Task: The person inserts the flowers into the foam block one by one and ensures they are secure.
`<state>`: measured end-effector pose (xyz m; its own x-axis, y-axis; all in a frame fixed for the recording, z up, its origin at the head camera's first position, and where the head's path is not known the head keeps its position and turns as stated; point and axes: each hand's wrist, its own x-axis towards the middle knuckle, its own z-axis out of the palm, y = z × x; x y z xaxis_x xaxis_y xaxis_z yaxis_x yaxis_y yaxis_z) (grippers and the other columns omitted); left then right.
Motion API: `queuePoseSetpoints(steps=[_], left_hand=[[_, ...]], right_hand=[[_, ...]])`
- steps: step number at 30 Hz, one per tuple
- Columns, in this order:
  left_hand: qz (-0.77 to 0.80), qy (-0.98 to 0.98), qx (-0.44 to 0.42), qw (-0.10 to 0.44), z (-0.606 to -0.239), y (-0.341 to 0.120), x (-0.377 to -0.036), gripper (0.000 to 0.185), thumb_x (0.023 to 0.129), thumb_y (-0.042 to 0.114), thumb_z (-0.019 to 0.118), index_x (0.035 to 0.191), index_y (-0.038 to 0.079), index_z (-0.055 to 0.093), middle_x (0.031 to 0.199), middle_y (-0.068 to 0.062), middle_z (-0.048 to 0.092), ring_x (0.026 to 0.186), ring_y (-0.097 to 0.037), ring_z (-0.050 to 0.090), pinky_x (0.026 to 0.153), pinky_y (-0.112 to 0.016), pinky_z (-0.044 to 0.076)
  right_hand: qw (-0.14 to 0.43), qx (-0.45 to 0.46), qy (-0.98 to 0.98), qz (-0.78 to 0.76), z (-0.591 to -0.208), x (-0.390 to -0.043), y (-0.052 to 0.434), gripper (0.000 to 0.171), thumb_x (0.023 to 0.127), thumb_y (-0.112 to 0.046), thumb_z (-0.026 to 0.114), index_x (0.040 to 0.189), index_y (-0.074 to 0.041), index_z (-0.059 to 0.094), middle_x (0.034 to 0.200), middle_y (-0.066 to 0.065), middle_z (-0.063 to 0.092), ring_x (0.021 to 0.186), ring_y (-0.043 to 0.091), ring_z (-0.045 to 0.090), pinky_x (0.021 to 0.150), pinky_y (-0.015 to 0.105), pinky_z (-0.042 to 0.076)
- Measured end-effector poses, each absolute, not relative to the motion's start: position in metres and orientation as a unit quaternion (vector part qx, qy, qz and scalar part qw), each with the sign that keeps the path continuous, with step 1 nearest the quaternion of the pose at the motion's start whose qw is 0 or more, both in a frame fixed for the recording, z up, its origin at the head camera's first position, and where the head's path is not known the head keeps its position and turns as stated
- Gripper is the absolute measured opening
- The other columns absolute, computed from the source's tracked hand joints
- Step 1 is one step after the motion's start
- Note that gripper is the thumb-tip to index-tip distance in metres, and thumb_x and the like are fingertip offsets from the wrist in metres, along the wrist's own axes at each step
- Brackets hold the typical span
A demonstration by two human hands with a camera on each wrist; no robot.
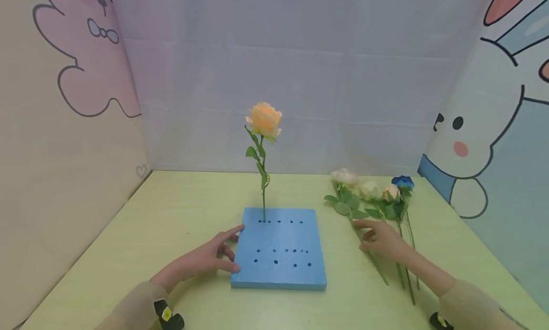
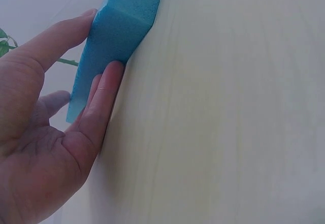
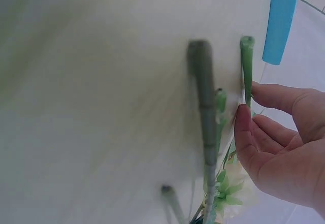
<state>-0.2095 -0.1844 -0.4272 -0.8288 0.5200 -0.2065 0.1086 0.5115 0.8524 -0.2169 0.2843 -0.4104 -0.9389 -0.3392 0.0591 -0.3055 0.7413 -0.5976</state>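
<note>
Work in hand: setting artificial flowers upright into a blue foam block [image 1: 279, 254] on a pale green table [image 1: 171, 215].

Foam block: lies flat at the table's middle, its top pierced with two groups of small holes.

Done: one orange rose [image 1: 264, 118] stands upright, its stem seated in a hole at the block's far left. No other hole is filled.

Left to do: four flowers [image 1: 373, 192] lie loose on the table to the right of the block, heads away from the person, stems toward them. One head is blue, the others pale. Judged at an early stage: one placed, four waiting.

Left hand [image 1: 206, 258]: fingers straight and spread, resting against the block's left edge. The wrist view shows the thumb [image 2: 104, 107] along the near side of the foam and a finger laid over the top edge; it steadies rather than grips.

Right hand [image 1: 381, 239]: on the loose stems beside the block. The wrist view shows thumb and fingertip [image 3: 269, 92] meeting at a green stem [image 3: 247, 66] near its cut end, a light pinch. The stem lies on the table, not lifted.

Surroundings: white cloth backdrop, cartoon rabbit panels to either side.
</note>
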Motion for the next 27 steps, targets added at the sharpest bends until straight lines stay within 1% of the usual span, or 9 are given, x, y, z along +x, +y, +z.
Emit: queuePoseSetpoints(steps=[4, 8, 12, 16, 21, 24, 27], left_hand=[[0.457, 0.841, 0.184, 0.225, -0.427, -0.185, -0.21, 0.096, 0.084, 0.034, 0.078, 0.158, 0.029, 0.018, 0.154, -0.016, 0.032, 0.109, -0.021, 0.055, 0.083, -0.036, 0.045], [0.461, 0.839, 0.181, 0.225, -0.428, -0.185, -0.21, 0.096, 0.084, 0.034, 0.078, 0.158, 0.03, 0.018, 0.154, -0.016, 0.032, 0.109, -0.022, 0.055, 0.082, -0.036, 0.045], [0.459, 0.841, 0.179, 0.225, -0.43, -0.186, -0.21, 0.096, 0.084, 0.035, 0.078, 0.158, 0.03, 0.018, 0.153, -0.016, 0.033, 0.109, -0.021, 0.055, 0.083, -0.035, 0.044], [0.459, 0.84, 0.182, 0.224, -0.43, -0.185, -0.209, 0.095, 0.084, 0.035, 0.078, 0.158, 0.029, 0.018, 0.152, -0.016, 0.033, 0.108, -0.021, 0.054, 0.083, -0.035, 0.044], [0.46, 0.838, 0.19, 0.223, -0.431, -0.185, -0.209, 0.095, 0.085, 0.034, 0.078, 0.158, 0.029, 0.018, 0.153, -0.017, 0.033, 0.108, -0.022, 0.055, 0.082, -0.036, 0.044], [0.46, 0.838, 0.189, 0.224, -0.431, -0.186, -0.209, 0.095, 0.085, 0.034, 0.077, 0.158, 0.029, 0.018, 0.153, -0.017, 0.033, 0.108, -0.022, 0.054, 0.082, -0.036, 0.044], [0.459, 0.839, 0.188, 0.222, -0.431, -0.186, -0.21, 0.095, 0.085, 0.035, 0.077, 0.158, 0.029, 0.018, 0.153, -0.017, 0.033, 0.109, -0.022, 0.055, 0.082, -0.036, 0.044]], right_hand=[[0.031, -0.194, 0.925, -0.324, -0.409, -0.216, 0.275, 0.059, 0.081, -0.004, 0.074, 0.135, 0.009, 0.053, 0.127, 0.029, 0.061, 0.092, 0.029, 0.068, 0.065, 0.023, 0.052], [0.019, -0.195, 0.927, -0.319, -0.41, -0.215, 0.265, 0.056, 0.079, 0.001, 0.072, 0.132, 0.008, 0.056, 0.123, 0.026, 0.065, 0.088, 0.025, 0.069, 0.064, 0.022, 0.051], [0.021, -0.181, 0.934, -0.308, -0.409, -0.214, 0.259, 0.054, 0.077, 0.003, 0.071, 0.129, 0.008, 0.058, 0.108, 0.021, 0.069, 0.085, 0.023, 0.069, 0.062, 0.023, 0.051], [0.037, -0.176, 0.938, -0.297, -0.406, -0.215, 0.259, 0.047, 0.077, 0.003, 0.069, 0.124, 0.007, 0.062, 0.092, 0.011, 0.069, 0.079, 0.018, 0.068, 0.062, 0.024, 0.051], [0.048, -0.191, 0.939, -0.283, -0.401, -0.216, 0.263, 0.038, 0.082, -0.002, 0.068, 0.119, 0.004, 0.066, 0.083, 0.006, 0.069, 0.067, 0.009, 0.06, 0.056, 0.024, 0.047], [0.05, -0.193, 0.94, -0.278, -0.397, -0.217, 0.263, 0.035, 0.083, -0.003, 0.07, 0.117, 0.003, 0.067, 0.078, 0.004, 0.068, 0.061, 0.009, 0.058, 0.054, 0.025, 0.046], [0.064, -0.176, 0.942, -0.279, -0.394, -0.219, 0.262, 0.035, 0.083, -0.004, 0.073, 0.116, 0.003, 0.067, 0.077, 0.004, 0.066, 0.057, 0.012, 0.057, 0.053, 0.027, 0.047]])
